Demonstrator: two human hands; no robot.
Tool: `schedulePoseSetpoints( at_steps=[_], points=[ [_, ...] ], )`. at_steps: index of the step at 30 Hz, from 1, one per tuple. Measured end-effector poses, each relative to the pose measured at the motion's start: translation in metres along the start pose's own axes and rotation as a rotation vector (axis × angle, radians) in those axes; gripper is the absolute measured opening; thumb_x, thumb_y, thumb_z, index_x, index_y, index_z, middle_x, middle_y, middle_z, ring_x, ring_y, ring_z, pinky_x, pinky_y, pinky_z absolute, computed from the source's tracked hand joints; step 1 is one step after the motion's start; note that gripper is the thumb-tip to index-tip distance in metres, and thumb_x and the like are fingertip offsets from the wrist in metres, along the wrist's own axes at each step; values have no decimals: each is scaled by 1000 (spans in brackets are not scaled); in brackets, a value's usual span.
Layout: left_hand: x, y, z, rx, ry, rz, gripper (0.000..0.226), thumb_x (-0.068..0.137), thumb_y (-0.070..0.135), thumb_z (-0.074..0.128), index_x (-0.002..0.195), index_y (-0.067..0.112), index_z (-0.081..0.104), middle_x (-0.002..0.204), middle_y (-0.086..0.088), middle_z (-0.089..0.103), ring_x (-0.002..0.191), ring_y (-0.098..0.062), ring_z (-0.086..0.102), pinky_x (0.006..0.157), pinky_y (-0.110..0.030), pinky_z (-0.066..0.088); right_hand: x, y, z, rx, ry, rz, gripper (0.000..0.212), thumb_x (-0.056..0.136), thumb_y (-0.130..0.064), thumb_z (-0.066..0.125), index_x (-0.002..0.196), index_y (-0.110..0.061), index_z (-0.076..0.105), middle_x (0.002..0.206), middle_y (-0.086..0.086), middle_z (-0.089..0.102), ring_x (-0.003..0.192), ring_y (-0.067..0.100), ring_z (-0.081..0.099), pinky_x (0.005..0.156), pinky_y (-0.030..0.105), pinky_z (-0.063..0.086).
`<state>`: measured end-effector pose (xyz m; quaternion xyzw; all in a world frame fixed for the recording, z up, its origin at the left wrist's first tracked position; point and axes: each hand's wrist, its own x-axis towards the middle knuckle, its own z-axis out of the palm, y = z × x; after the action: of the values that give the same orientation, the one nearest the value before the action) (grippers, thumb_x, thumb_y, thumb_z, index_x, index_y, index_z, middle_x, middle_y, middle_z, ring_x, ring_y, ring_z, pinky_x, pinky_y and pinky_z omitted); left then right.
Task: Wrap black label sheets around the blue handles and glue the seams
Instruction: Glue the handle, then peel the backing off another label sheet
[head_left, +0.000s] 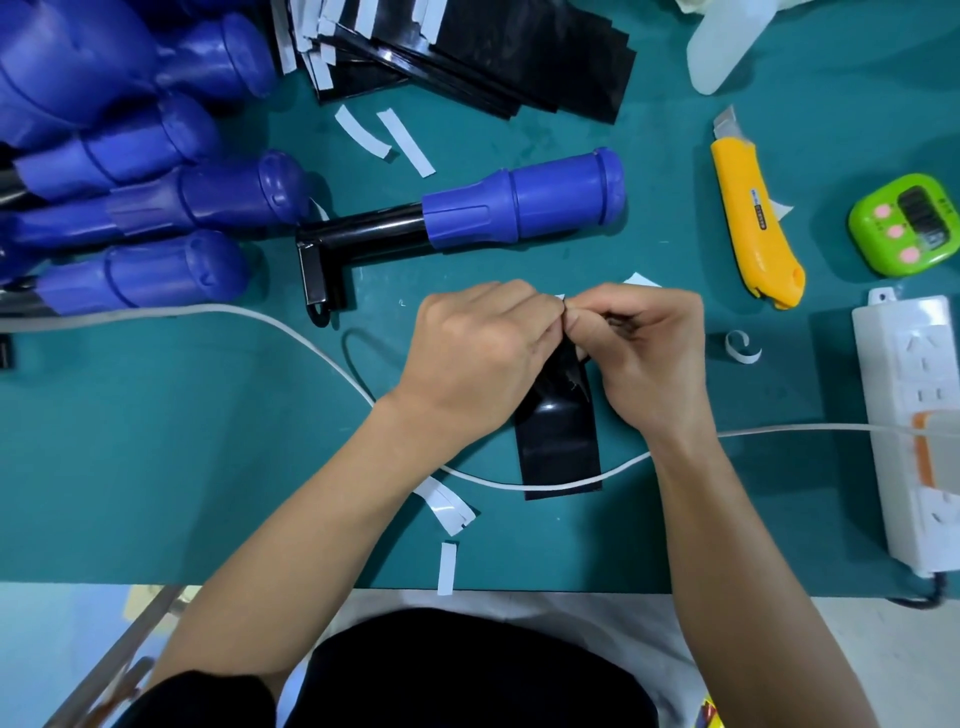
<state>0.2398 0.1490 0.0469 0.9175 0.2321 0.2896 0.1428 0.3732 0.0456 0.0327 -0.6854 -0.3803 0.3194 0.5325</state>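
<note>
Glossy black label sheet (558, 441) lies on the green counter (208, 467), a white cable (291, 325) crossing its near end; left hand (478, 353) and right hand (654, 353) both pinch its raised far edge; judged thin, limp, slick, crease-prone; best held at the corners; bare blue plastic handle (524, 200) lies beyond.

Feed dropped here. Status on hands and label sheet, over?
Left hand and right hand pinch top edge of glossy black label sheet. White cable crosses sheet's lower end. Blue plastic handle beyond, unwrapped.

Bright even overhead light, soft shadows, wide-angle edge distortion, slight blur.
</note>
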Motion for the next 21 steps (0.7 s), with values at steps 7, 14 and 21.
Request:
schedulePoseSetpoints(
  at_steps=[7,14,21],
  points=[
    [5,0,-1,-153,-25,-152,13,83,8,76,71,11,78,63,-2,67,55,-21,58,53,-31,44,-2,1,0,6,0,-11,16,89,8,65,78,3,75,67,6,68,60,25,60,57,32,48],
    [7,-4,-8,-395,-115,-294,8,83,4,80,85,11,85,81,0,78,69,-14,70,62,-34,57,-1,0,-4,66,0,-8,21,90,13,65,82,-3,77,63,-22,63,55,-1,51,58,12,40],
    [7,-5,-9,-162,-108,-58,8,89,10,80,81,9,82,70,-4,72,60,-27,68,50,-37,53,-4,3,0,3,5,-5,17,91,9,65,81,2,76,64,-17,64,58,-1,54,60,16,43]
  ],
)
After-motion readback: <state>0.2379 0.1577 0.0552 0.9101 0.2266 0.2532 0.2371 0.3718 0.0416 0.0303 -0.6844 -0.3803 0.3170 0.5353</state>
